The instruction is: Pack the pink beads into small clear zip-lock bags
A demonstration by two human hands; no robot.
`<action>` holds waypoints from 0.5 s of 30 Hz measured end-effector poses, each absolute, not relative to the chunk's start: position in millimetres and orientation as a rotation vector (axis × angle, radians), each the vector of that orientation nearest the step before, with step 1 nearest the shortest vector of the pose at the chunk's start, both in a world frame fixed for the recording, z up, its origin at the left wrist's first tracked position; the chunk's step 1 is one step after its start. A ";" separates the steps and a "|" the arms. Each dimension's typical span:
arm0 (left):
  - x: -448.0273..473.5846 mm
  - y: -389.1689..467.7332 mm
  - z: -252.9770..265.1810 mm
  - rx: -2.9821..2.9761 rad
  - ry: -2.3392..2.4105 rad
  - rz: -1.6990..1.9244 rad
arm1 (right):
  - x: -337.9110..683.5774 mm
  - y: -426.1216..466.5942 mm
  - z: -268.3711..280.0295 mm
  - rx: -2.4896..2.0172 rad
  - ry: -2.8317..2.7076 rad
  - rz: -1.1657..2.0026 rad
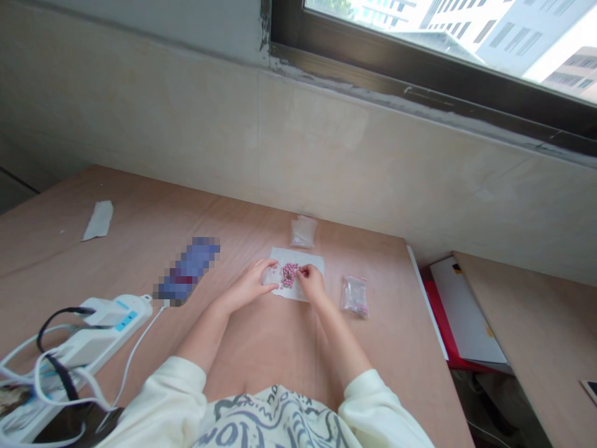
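A pile of small pink beads [290, 274], with a few darker bits among them, lies on a white sheet of paper [303, 256]. To the left of the beads, my left hand [252, 283] has its thumb and fingers closed around a small clear plastic bag [271, 275], its opening side toward the pile. My right hand [311, 281] is at the pile's right edge, thumb and forefinger pinched together. Whatever sits between those fingertips is too small to make out. Right of the paper lies a clear zip bag [355, 295] with a little pink in one corner.
Behind the paper is another small clear bag [303, 232]. A phone [187, 272] on a white cable lies to the left, beside a power strip [112, 323] with tangled cords. A paper scrap [99, 220] is farther left. Past the table's right edge are folders [466, 317].
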State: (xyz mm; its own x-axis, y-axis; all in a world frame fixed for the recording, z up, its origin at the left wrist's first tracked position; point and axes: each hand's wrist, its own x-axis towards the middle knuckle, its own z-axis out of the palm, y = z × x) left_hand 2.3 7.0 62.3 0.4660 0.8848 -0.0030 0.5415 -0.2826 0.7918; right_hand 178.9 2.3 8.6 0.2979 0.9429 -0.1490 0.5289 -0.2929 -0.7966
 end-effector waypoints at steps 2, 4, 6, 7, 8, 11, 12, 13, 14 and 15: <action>1.6 6.8 63.6 1.946 1.177 0.596 | 180.7 1.5 7.6 -1.948 -1.318 0.811; 1.2 6.5 63.5 1.936 1.176 0.606 | 181.1 2.0 6.4 -1.972 -1.337 0.750; 1.1 6.4 62.3 1.932 1.174 0.608 | 180.1 4.0 5.2 -1.984 -1.364 0.667; 1.1 6.4 61.5 1.931 1.172 0.607 | 179.4 5.5 4.8 -1.987 -1.386 0.623; 1.0 6.5 60.9 1.931 1.172 0.606 | 178.7 7.2 4.4 -1.988 -1.415 0.585; 0.6 7.1 60.5 1.938 1.170 0.594 | 178.2 11.8 3.8 -1.998 -1.489 0.522; 0.3 7.4 60.9 1.941 1.169 0.588 | 178.7 12.8 4.1 -2.002 -1.496 0.517; 0.0 7.6 61.2 1.943 1.169 0.583 | 179.3 13.2 4.9 -2.003 -1.493 0.519; -0.2 7.9 61.4 1.945 1.171 0.579 | 179.6 13.1 6.5 -2.005 -1.481 0.527; -0.3 8.0 61.4 1.946 1.176 0.576 | 179.5 12.3 8.9 -2.001 -1.462 0.540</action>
